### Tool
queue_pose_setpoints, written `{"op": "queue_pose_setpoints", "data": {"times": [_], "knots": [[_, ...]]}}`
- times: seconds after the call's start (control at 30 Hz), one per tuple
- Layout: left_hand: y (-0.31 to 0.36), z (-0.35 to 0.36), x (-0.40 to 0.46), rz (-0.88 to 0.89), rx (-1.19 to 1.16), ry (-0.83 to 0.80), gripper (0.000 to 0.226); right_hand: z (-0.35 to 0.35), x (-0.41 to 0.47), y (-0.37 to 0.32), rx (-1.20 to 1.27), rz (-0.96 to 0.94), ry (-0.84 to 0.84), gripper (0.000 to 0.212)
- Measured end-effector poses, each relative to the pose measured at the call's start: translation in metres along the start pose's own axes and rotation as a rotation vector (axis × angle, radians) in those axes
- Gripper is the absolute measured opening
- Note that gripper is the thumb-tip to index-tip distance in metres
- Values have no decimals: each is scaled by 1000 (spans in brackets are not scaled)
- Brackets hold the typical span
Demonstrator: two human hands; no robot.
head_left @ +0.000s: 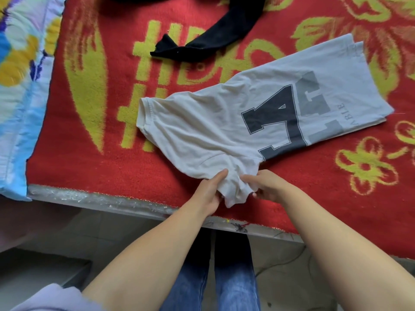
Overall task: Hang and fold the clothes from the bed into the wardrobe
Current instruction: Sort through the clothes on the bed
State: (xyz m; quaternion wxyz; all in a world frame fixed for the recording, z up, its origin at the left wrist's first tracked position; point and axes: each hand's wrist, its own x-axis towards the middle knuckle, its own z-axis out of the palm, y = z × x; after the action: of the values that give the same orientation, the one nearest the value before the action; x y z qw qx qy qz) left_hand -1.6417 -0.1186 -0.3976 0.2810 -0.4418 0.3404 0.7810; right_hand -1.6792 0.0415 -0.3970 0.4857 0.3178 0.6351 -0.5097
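Head view, looking down on a bed (336, 221) spread with a red blanket (94, 171) patterned in yellow-green flowers and large characters, filling most of the frame. Along the left edge, a pale quilt (20, 108) in blue, yellow and purple, lying over the blanket's side. Below the near edge of the bed, a strip of clear wrapping (89, 198) along the frame, then grey floor tiles (78, 239), with a thin cord (298, 259) trailing over them at right. On the blanket, right of centre, a white T-shirt (202, 131) folded lengthwise and lying at a slant, hem toward the upper right, big dark and grey block letters printed across it, sleeve end toward the left, near end bunched at the bed's edge. Beyond it, near the top, a black garment (215, 34) curving across the blanket, apart from the shirt. Blue jeans (233, 288) on the person's legs at the bottom, a lilac sleeve (51, 297) at the lower left corner. Left hand (208, 191) gripping the bunched near end of the shirt, thumb on top of the cloth, fingers curled beneath. Right hand (269, 187) just beside it, pinching the same gathered cloth from the other side.
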Motion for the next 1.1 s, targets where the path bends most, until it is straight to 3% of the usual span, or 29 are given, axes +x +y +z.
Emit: {"op": "queue_pose_setpoints", "data": {"times": [0.1, 0.17, 0.23, 0.3, 0.43, 0.47, 0.57, 0.63, 0.73, 0.83, 0.9, 0.93, 1.0, 1.1], "knots": [[2, -8, -7, -56, -96, 51, 30, 2, 3, 10, 164, -161, 198, 17], [2, -11, -11, -87, -193, 96, 22, 4, 1, 15, 388, -174, 86, 25], [1, -11, -12, -123, -244, 141, 20, 8, -4, 16, 525, -61, -122, 27], [0, -7, -11, -171, -259, 211, 13, 13, -8, 14, 506, 56, -180, 22], [6, 0, -9, -283, -261, 336, 14, 24, -8, 1, 447, 199, 16, 2], [12, 1, -10, -284, -294, 341, 16, 25, -8, -5, 487, 211, 44, 8], [40, 6, -8, -205, -442, 334, 16, 24, -12, -37, 834, 80, 16, 15], [61, 7, -4, -121, -525, 379, 10, 22, -14, -62, 938, -67, 27, 21], [92, -2, 7, 66, -307, 576, 7, 29, -10, -78, 515, -281, 252, 26], [122, -25, 23, 462, 302, 823, 24, 45, 0, -64, -197, -576, 503, 16], [143, -42, 31, 664, 752, 897, 40, 61, 9, -45, -696, -766, 384, 40], [154, -50, 37, 669, 872, 928, 51, 70, 15, -36, -921, -793, 283, 58], [172, -64, 49, 515, 886, 951, 70, 91, 29, -20, -1269, -734, 189, 87], [180, -76, 61, 380, 785, 817, 73, 116, 45, -12, -1372, -628, 235, 94]]}}
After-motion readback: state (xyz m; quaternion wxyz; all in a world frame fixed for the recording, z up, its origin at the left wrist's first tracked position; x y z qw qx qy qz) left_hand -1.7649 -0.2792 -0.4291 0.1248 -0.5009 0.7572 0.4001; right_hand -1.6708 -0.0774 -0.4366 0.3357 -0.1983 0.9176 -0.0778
